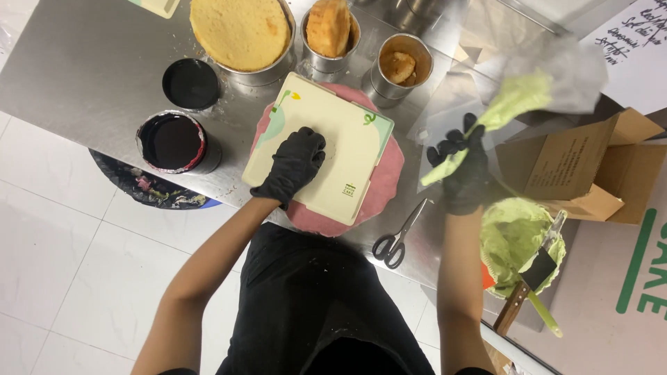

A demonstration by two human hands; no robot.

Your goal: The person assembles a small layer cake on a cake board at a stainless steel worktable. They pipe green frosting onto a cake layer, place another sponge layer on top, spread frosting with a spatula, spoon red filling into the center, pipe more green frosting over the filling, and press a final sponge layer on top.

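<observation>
While steel table (83, 62) holds tins, white floor tiles (62, 278) show below.

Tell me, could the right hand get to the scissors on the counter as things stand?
Probably not freely: the right hand is closed around a green piping bag. The scissors lie uncovered just below it on the steel counter, so the path looks clear.

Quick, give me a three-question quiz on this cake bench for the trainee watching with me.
1. True or false: the left hand presses flat on the cream board.
2. What lies under that board: A a pink round layer, B a yellow sponge, C scissors?
3. What does the right hand grip?

Key: 1 true. 2 A. 3 a piping bag of green cream.
</observation>
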